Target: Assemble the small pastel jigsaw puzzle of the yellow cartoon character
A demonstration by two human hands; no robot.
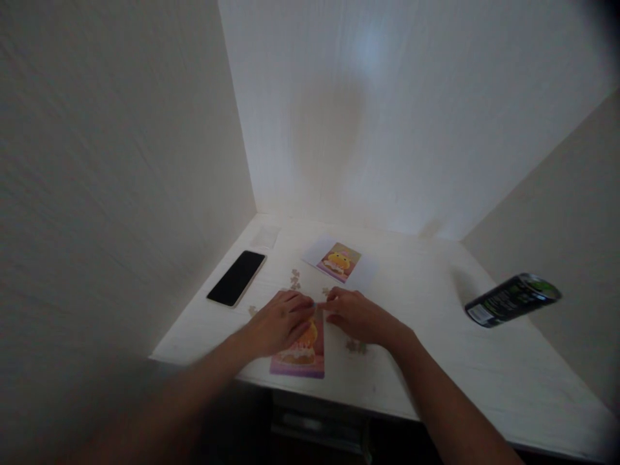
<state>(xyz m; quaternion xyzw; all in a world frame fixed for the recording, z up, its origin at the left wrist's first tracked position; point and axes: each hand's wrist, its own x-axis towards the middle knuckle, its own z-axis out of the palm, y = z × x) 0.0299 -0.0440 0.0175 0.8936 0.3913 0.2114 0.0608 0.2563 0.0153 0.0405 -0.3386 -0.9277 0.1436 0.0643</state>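
Note:
A partly assembled jigsaw puzzle (301, 355) with an orange and pink picture lies near the front edge of the white table (436, 361). My left hand (281, 320) rests palm down on its upper part. My right hand (356, 316) lies just to the right, fingertips meeting those of the left hand at the puzzle's top edge. Whether a piece is pinched between the fingers cannot be made out. A reference picture card (339, 261) with the same image lies on a white sheet behind the hands. Loose puzzle pieces (295, 279) are scattered around.
A black phone (237, 278) lies face up at the left of the table. A dark drink can (511, 300) stands at the right. More loose pieces (357, 347) lie beside my right wrist. White walls close in the table on three sides.

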